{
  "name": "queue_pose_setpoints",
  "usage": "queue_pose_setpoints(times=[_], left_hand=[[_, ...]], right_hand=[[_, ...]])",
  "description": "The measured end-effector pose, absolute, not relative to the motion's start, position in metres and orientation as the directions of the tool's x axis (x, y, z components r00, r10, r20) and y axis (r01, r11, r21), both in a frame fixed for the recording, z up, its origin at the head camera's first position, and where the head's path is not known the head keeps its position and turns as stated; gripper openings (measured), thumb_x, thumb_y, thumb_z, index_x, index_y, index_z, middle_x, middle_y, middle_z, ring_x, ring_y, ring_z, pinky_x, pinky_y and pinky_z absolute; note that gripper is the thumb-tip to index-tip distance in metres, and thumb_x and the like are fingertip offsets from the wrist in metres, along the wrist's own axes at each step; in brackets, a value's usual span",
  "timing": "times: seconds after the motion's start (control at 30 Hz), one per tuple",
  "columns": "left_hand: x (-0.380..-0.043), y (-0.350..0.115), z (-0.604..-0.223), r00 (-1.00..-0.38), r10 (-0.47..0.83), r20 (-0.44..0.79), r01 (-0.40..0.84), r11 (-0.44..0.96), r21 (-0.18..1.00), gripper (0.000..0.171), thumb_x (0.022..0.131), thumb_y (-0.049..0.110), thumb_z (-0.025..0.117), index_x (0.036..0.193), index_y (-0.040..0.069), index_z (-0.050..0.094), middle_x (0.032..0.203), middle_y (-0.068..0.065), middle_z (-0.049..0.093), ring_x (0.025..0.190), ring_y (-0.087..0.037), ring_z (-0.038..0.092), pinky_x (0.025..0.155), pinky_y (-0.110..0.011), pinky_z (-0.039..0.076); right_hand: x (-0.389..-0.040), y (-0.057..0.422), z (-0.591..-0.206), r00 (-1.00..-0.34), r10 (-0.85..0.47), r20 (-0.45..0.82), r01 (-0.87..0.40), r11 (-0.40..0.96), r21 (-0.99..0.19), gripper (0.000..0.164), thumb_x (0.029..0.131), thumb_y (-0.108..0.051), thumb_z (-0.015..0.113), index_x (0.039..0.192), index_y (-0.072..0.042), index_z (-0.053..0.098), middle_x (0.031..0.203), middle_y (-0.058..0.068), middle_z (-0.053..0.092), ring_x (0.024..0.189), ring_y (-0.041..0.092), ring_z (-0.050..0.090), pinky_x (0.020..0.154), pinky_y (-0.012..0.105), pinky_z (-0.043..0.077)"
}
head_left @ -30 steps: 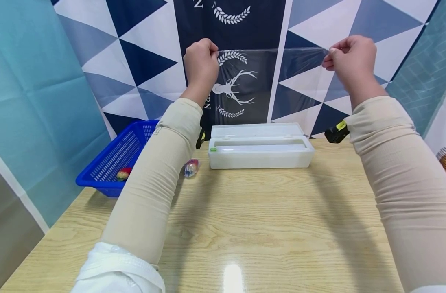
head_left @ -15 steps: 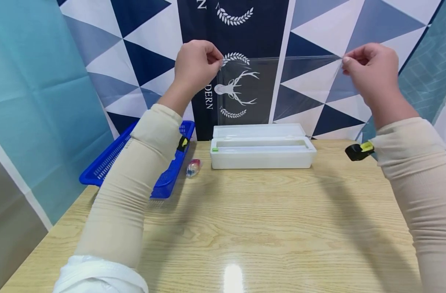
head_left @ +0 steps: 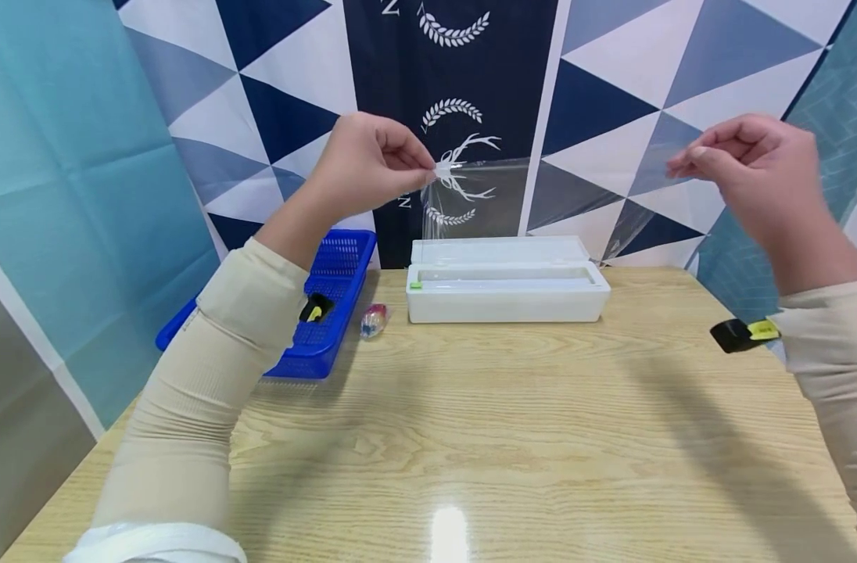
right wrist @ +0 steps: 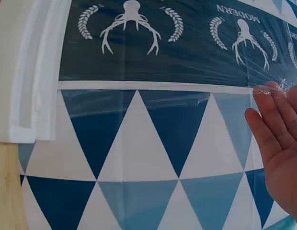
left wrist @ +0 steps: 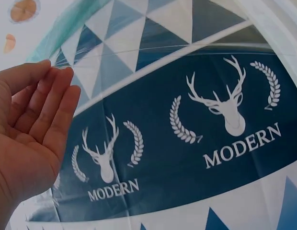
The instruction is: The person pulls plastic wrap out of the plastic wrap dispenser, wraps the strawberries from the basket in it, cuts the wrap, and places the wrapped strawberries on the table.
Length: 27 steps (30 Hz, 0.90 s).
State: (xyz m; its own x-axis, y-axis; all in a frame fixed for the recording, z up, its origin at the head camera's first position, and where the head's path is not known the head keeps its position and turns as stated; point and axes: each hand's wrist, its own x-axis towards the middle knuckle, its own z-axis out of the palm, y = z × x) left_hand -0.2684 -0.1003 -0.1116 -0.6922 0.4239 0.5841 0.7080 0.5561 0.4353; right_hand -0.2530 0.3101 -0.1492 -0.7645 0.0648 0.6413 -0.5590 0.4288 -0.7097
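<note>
A clear sheet of cling film (head_left: 495,186) stretches between my two hands above the white cling film dispenser (head_left: 506,306). My left hand (head_left: 368,160) pinches one upper corner between thumb and fingertips; in the left wrist view the film's edge (left wrist: 139,50) runs off from those fingertips. At the other corner, my right hand (head_left: 762,168) pinches the film, which bunches into creases at the fingers in the right wrist view (right wrist: 282,86). The dispenser's lid stands raised at the back, and the film hangs down toward it. Where the film meets the roll is hard to make out.
A blue plastic basket (head_left: 344,289) stands at the left, partly behind my left forearm. Beside it lies a small wrapped, colourful item (head_left: 374,320) on the wooden table (head_left: 513,422). A patterned curtain (head_left: 611,47) hangs close behind the dispenser.
Both hands have come lower and nearer, the right one also shifting to the right. The film has dropped with them and its top edge is lower. The dispenser stays put.
</note>
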Motion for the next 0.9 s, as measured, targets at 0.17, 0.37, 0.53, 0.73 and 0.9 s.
queue_pose_setpoints(times=[0.17,0.37,0.53,0.73,0.9], left_hand=[[-0.251,-0.105,-0.128,-0.617,0.521,0.59,0.786,0.44,0.435,0.006,0.086,0.007,0.074,0.091,0.005,0.076,0.089,-0.003,0.073,0.077,-0.011,0.067,0.075,-0.023,0.054],[-0.232,-0.106,-0.15,-0.574,0.611,0.545,0.81,0.325,0.489,0.006,0.083,0.002,0.076,0.089,0.003,0.076,0.085,-0.003,0.073,0.072,-0.013,0.067,0.069,-0.028,0.056],[-0.22,-0.104,-0.175,-0.569,0.675,0.469,0.787,0.283,0.548,0.005,0.082,0.0,0.077,0.085,0.003,0.075,0.079,0.0,0.072,0.068,-0.011,0.066,0.066,-0.028,0.056],[-0.21,-0.101,-0.206,-0.497,0.782,0.376,0.807,0.256,0.533,0.006,0.084,0.0,0.074,0.083,0.006,0.074,0.078,0.003,0.07,0.068,-0.005,0.064,0.067,-0.024,0.055],[-0.202,-0.102,-0.23,-0.478,0.836,0.27,0.792,0.277,0.543,0.007,0.085,0.0,0.073,0.083,0.007,0.073,0.078,0.006,0.069,0.067,-0.002,0.061,0.067,-0.022,0.055]], right_hand=[[-0.235,0.319,-0.166,-0.762,0.045,0.646,-0.546,0.492,-0.679,0.02,0.096,-0.012,0.06,0.104,0.006,0.062,0.09,-0.002,0.072,0.086,0.006,0.068,0.09,0.013,0.045],[-0.215,0.331,-0.185,-0.774,-0.035,0.633,-0.545,0.546,-0.636,0.016,0.096,-0.006,0.06,0.103,0.008,0.063,0.088,-0.004,0.071,0.087,0.006,0.065,0.086,0.009,0.044],[-0.204,0.342,-0.201,-0.78,-0.177,0.601,-0.588,0.538,-0.604,0.013,0.094,0.007,0.057,0.103,0.01,0.065,0.084,-0.001,0.072,0.081,0.006,0.066,0.082,0.008,0.045],[-0.197,0.354,-0.224,-0.744,-0.44,0.503,-0.668,0.468,-0.579,0.026,0.087,0.023,0.05,0.096,0.005,0.067,0.091,0.0,0.072,0.084,0.007,0.066,0.077,0.01,0.048],[-0.197,0.356,-0.247,-0.607,-0.715,0.348,-0.71,0.29,-0.642,0.039,0.081,0.028,0.047,0.097,-0.003,0.066,0.098,0.006,0.067,0.098,0.012,0.059,0.08,0.017,0.046]])
